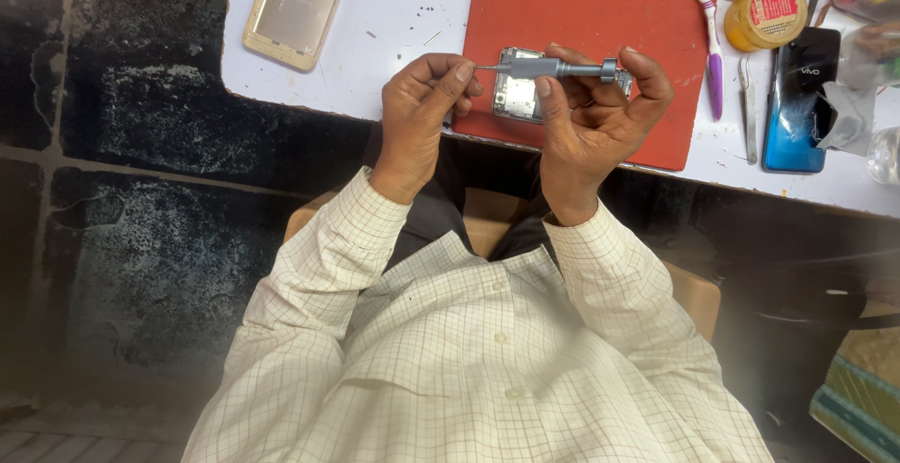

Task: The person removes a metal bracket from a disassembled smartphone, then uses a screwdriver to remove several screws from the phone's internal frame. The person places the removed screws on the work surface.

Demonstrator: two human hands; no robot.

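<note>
Head view: right hand (pixel 600 112) in a clenched grip on a grey screwdriver (pixel 555 68), held level above an opened phone (pixel 517 97) on the red mat (pixel 581 13); left hand (pixel 424 107) pinches its tip. Far right on the white bench (pixel 394 32): yellow round tub (pixel 764 15), lid on, contents hidden.

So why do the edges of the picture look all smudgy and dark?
In the head view, the middle is bright and sharp: the left hand, right hand and grey screwdriver over the red mat are crisp. The lower corners are dim and hazy, and the right edge by the blue phone is smeared. The wide lens bends the white table edge.
</note>
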